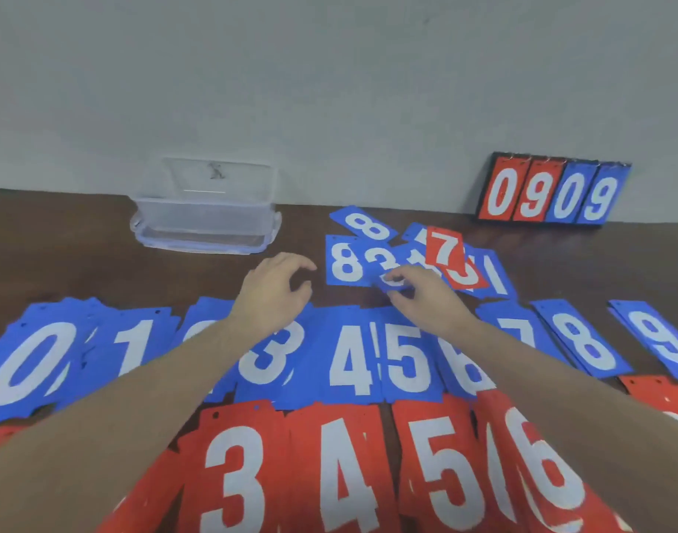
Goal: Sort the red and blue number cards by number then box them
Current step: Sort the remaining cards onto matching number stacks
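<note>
Your right hand (425,298) has thumb and fingertips pinched on the near edge of a blue 3 card (383,265) at the front of the loose pile (418,255). Your left hand (275,290) hovers just left of that pile, fingers loosely curled, holding nothing.

Progress, as judged: sorting is well advanced but not finished. The blue row (348,359) runs 0 through 9 in stacks across the table; the red row (341,471) below it shows 3, 4, 5, 6, with its ends cut off by the view. Still loose are blue 8s, the 3, a 1, a red 7 (445,250) and a red card beneath it. The box (204,221) stands open at the wall, apparently empty; boxing has not begun.

Room: bare table lies between box and pile and ahead of your left hand. The blue stacks overlap at their edges, so each drop needs care. A scoreboard (552,192) leans on the wall, well apart.
</note>
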